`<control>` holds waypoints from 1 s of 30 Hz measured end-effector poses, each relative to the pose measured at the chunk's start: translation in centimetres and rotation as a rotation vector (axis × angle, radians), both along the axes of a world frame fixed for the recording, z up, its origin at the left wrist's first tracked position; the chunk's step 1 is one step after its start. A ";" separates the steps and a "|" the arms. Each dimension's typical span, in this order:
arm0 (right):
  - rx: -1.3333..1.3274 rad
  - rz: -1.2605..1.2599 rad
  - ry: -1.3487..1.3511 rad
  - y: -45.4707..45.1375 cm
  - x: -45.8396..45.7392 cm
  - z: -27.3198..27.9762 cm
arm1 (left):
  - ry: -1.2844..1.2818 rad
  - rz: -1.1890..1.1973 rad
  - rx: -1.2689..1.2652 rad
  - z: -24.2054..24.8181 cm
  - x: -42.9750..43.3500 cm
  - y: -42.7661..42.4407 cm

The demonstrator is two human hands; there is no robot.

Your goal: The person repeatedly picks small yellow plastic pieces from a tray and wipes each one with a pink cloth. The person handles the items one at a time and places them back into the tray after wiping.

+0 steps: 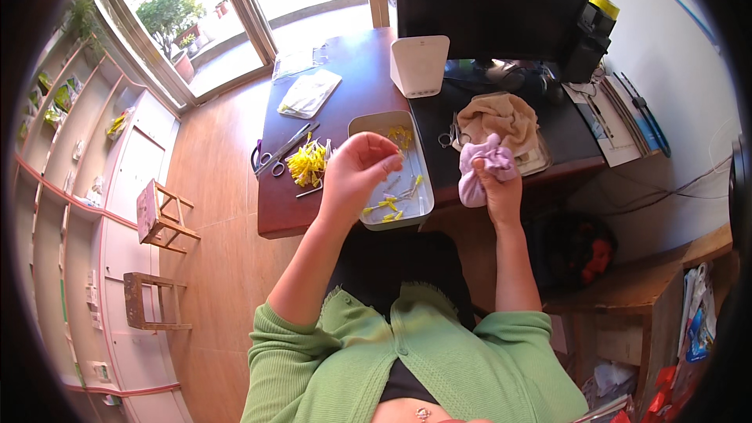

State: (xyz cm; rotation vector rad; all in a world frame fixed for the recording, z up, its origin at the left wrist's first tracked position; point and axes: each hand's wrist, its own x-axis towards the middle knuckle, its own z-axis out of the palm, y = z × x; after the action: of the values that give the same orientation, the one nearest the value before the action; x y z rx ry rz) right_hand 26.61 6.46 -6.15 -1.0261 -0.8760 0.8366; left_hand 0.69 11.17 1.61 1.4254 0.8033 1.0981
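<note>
My left hand (363, 173) is over a shallow off-white tray (427, 191). Its thumb and fingers pinch a small yellowish piece (401, 153), mostly hidden by the fingertips. Inside the tray lie loose yellow plastic pieces (388, 204) at the near end, some with thin pale stems, and a second cluster (399, 136) at the far end. To the right, my right hand (503, 191) grips a bunched pink cloth (487, 158) at the desk's front edge. Left of the tray, a heap of yellow-ended pieces (306, 163) sits on the desk.
Scissors (271, 163) and long tweezers (294, 138) lie beside the heap. A white packet (309, 94), a white router-like box (420, 66) and a monitor (493, 6) are behind. A tan cloth (499, 117) and metal scissors (452, 135) lie right. Wooden stools (164, 217) stand left.
</note>
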 end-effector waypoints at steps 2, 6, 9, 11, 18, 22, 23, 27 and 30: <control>0.104 0.123 0.150 -1.1 -0.6 1.1 | -0.118 -0.073 -0.113 0.3 0.2 -1.7; 0.155 0.349 0.234 -2.7 -3.4 3.3 | -0.214 -0.179 -0.210 0.5 1.1 -4.0; 0.151 0.447 -0.078 -3.7 -5.2 4.7 | -0.296 -0.261 -0.233 0.4 1.7 -4.8; 0.110 0.399 -0.063 -4.3 -6.4 5.1 | -0.227 -0.219 -0.136 0.1 1.9 -5.1; 0.178 0.254 -0.087 -3.8 -7.2 4.2 | 0.085 -0.062 0.103 -0.4 1.6 -5.8; 0.189 0.149 -0.039 -3.7 -6.8 3.4 | 0.118 -0.052 0.131 -0.4 1.4 -6.0; 0.189 0.120 -0.036 -3.6 -6.6 3.4 | 0.135 -0.067 0.110 -0.3 1.3 -6.0; 0.216 0.064 0.380 -3.3 -5.2 4.1 | -0.132 -0.141 -0.164 0.2 0.6 -6.2; 0.195 0.260 0.331 -4.1 -5.9 4.4 | -0.261 -0.184 -0.328 0.7 0.3 -6.3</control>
State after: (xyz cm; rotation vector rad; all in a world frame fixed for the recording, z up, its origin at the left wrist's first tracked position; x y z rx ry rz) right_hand 20.72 2.40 -1.79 -0.5878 -0.7970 1.0816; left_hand 1.01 4.91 2.26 1.0338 0.6180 0.9378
